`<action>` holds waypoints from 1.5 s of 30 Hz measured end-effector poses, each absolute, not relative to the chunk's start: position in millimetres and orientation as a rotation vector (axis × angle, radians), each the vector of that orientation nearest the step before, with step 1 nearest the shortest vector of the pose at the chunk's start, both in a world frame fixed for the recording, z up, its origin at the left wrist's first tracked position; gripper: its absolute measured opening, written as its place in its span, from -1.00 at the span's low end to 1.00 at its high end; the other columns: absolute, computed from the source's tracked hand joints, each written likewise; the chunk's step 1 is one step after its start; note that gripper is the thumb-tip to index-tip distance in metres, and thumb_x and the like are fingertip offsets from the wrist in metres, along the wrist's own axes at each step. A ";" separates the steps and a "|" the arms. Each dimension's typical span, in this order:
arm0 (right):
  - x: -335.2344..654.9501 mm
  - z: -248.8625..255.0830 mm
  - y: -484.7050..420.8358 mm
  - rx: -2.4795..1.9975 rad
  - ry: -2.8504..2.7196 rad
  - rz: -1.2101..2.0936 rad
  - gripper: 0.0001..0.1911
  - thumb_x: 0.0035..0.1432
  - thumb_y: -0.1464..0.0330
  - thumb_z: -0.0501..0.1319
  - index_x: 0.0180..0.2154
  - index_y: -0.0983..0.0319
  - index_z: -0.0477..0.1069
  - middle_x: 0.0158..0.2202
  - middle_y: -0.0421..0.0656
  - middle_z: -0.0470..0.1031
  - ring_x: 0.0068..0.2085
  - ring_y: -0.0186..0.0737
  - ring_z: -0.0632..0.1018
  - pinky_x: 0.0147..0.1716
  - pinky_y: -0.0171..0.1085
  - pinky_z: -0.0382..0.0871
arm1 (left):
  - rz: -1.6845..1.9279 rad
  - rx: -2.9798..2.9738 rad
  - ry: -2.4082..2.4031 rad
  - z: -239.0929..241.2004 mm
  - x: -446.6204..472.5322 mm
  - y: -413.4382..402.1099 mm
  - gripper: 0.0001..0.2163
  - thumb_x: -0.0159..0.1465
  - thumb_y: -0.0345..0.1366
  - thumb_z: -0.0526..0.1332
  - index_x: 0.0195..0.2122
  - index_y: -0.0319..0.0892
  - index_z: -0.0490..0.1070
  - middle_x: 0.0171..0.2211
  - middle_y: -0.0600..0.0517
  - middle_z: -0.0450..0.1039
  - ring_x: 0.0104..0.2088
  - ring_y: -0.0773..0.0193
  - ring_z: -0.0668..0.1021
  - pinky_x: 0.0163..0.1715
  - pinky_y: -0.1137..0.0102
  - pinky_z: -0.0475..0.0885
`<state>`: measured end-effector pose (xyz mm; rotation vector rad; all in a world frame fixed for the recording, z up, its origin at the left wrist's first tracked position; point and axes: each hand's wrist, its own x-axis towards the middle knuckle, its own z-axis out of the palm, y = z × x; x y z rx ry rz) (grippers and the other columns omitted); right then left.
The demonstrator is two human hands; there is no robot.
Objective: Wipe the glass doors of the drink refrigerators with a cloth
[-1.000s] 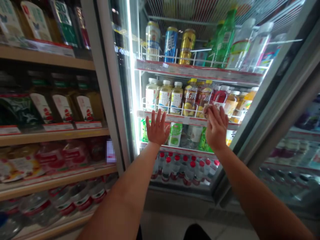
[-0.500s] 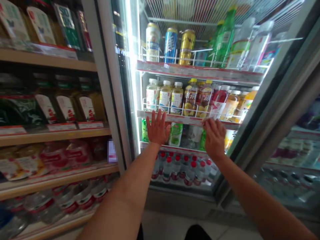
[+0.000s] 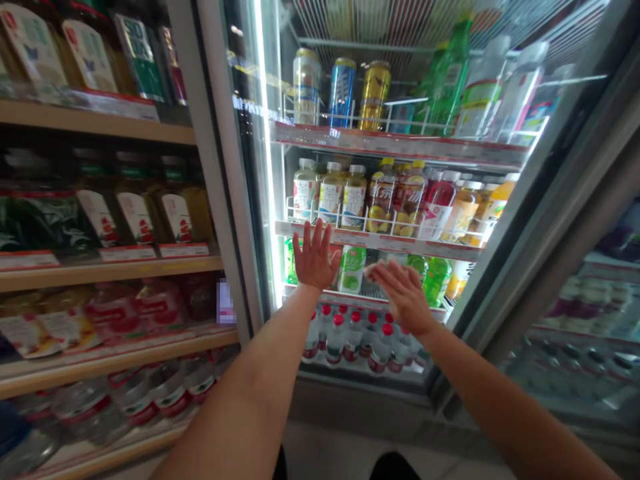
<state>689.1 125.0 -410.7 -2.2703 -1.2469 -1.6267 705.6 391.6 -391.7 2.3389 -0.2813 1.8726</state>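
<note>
Left of the brightly lit, grey metal-framed drinks fridge (image 3: pixel 360 395) there's a pale wooden shelf unit (image 3: pixel 95 123), and it's pretty packed: amber plastic bottles with white-and-red labels (image 3: pixel 136 210), chunky pink packs (image 3: pixel 160 308) under those, and clear plastic bottles with red labels (image 3: pixel 167 395) near the bottom.

Then on the left part of the fridge's clear glass door (image 3: pixel 250 160) you've got the left hand (image 3: pixel 316 257), bare, fingers spread well apart, palm facing the glass with nothing in it. Can't tell how hard it's pressing, tbh. Behind and above it, on the fridge's second shelf, are white-capped bottles with pale labels (image 3: pixel 330 193).

A rounded green-and-white bottle (image 3: pixel 353 267) sits just right of that hand inside the fridge, with a bunch of red-capped clear bottles (image 3: pixel 337 333) on its floor.

Around the middle of the fridge door there's a small pale crumpled cloth (image 3: pixel 373 270), clamped under the fingertips of the right hand (image 3: pixel 405 293). Those fingers are close together, pointing left, and they hide most of it.

Just right of that hand, inside the fridge: bright green plastic bottles (image 3: pixel 437 280).
</note>
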 end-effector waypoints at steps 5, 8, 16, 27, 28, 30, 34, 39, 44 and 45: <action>693.6 -374.0 120.0 -2.245 -1.124 -1.690 -0.35 0.32 0.56 -0.01 0.37 0.05 0.11 0.32 -0.19 0.31 0.42 -0.14 0.12 0.39 0.05 -0.07 | 1.871 2.332 -0.277 -391.7 706.2 392.2 -0.40 0.39 -0.04 0.03 0.38 -0.23 0.12 0.40 -0.17 0.05 0.45 0.02 -0.13 0.41 -0.05 -0.29; 700.8 -350.0 117.6 -2.054 -0.765 -1.845 -0.40 0.35 0.51 0.01 0.36 0.05 0.15 0.34 -0.15 0.27 0.42 -0.06 0.12 0.33 0.10 0.05 | 1.862 2.323 -0.274 -392.0 706.9 392.2 -0.41 0.39 -0.04 0.02 0.38 -0.22 0.13 0.39 -0.17 0.06 0.45 0.02 -0.11 0.41 -0.05 -0.28; 686.2 -412.8 126.7 -2.295 -1.507 -1.501 -0.27 0.24 0.63 -0.01 0.38 0.09 0.08 0.28 -0.20 0.36 0.41 -0.26 0.15 0.41 -0.06 -0.10 | 1.904 2.314 -0.293 -391.8 706.7 392.0 -0.41 0.40 -0.06 0.02 0.39 -0.22 0.10 0.40 -0.16 0.04 0.45 0.03 -0.14 0.41 -0.03 -0.28; 690.8 -406.5 134.0 -2.228 -1.368 -1.676 -0.35 0.32 0.56 -0.03 0.38 0.12 0.08 0.30 -0.20 0.33 0.43 -0.23 0.10 0.40 -0.04 -0.09 | 1.877 2.298 -0.299 -391.1 706.8 393.1 -0.40 0.39 -0.07 0.04 0.40 -0.20 0.09 0.40 -0.16 0.03 0.45 0.02 -0.12 0.41 -0.04 -0.29; 687.4 -414.1 134.8 -2.291 -1.525 -1.583 -0.36 0.31 0.56 -0.03 0.37 0.13 0.12 0.31 -0.23 0.32 0.42 -0.24 0.11 0.41 -0.06 -0.10 | 1.883 2.296 -0.305 -391.0 707.0 393.1 -0.40 0.39 -0.08 0.05 0.40 -0.20 0.08 0.40 -0.16 0.03 0.45 0.03 -0.13 0.41 -0.04 -0.28; 685.5 -405.5 134.0 -2.364 -1.577 -1.494 -0.37 0.30 0.57 -0.04 0.35 0.13 0.16 0.32 -0.27 0.30 0.42 -0.25 0.12 0.42 -0.07 -0.12 | 1.897 2.295 -0.308 -390.9 707.5 393.1 -0.40 0.39 -0.09 0.05 0.40 -0.21 0.07 0.40 -0.16 0.02 0.45 0.02 -0.13 0.41 -0.04 -0.27; 699.3 -341.4 129.4 -2.163 -0.959 -1.786 -0.38 0.33 0.55 -0.03 0.36 0.07 0.14 0.33 -0.22 0.29 0.43 -0.15 0.08 0.39 0.04 -0.07 | 1.880 2.302 -0.292 -391.1 708.4 393.0 -0.39 0.38 -0.07 0.06 0.40 -0.21 0.08 0.40 -0.17 0.02 0.45 0.00 -0.12 0.41 -0.06 -0.28; 700.3 -377.1 134.1 -2.047 -0.905 -1.890 -0.34 0.33 0.56 -0.01 0.40 0.09 0.04 0.30 -0.14 0.34 0.43 -0.13 0.09 0.39 0.06 -0.07 | 1.892 2.291 -0.312 -391.5 708.4 393.8 -0.38 0.38 -0.09 0.08 0.41 -0.20 0.05 0.40 -0.17 0.02 0.45 0.00 -0.11 0.41 -0.06 -0.26; 690.8 -411.7 131.9 -2.348 -1.599 -1.527 -0.35 0.32 0.54 0.01 0.38 0.08 0.07 0.31 -0.23 0.32 0.40 -0.27 0.16 0.40 -0.06 -0.03 | 1.952 2.267 -0.329 -390.7 709.0 394.2 -0.36 0.38 -0.11 0.09 0.43 -0.18 -0.01 0.41 -0.16 0.01 0.45 0.01 -0.10 0.41 -0.06 -0.24; 692.6 -398.2 129.8 -2.343 -1.462 -1.572 -0.34 0.32 0.55 0.00 0.39 0.06 0.05 0.32 -0.23 0.31 0.41 -0.24 0.14 0.40 -0.02 -0.04 | 1.951 2.265 -0.329 -390.6 709.2 394.3 -0.36 0.38 -0.11 0.09 0.43 -0.18 -0.01 0.40 -0.16 0.01 0.45 0.01 -0.10 0.41 -0.06 -0.25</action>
